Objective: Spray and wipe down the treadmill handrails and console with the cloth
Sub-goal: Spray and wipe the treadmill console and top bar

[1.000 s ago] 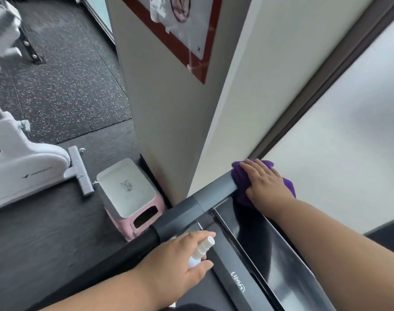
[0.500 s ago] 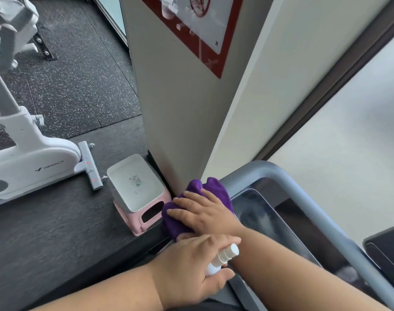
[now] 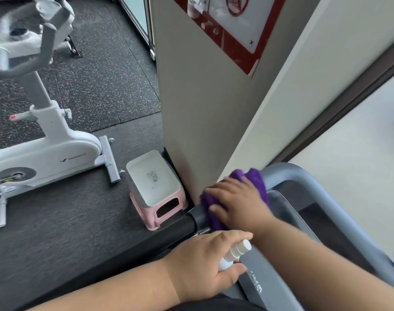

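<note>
Right hand (image 3: 241,204) lies flat on purple cloth (image 3: 256,178), pressing it on grey handrail (image 3: 303,178) at the corner. Left hand (image 3: 205,265), nearer than the right fingers (image 3: 216,188), grips white spray bottle (image 3: 237,251). Pink stool (image 3: 155,191) on floor left of fingers.

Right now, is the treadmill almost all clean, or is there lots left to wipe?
I can't tell what's finished; no wiped patch shows. In hand: the right hand presses the purple cloth on the grey handrail at its left corner, and the left hand holds the spray bottle. Probably left: the rail's far side and the console.
</note>
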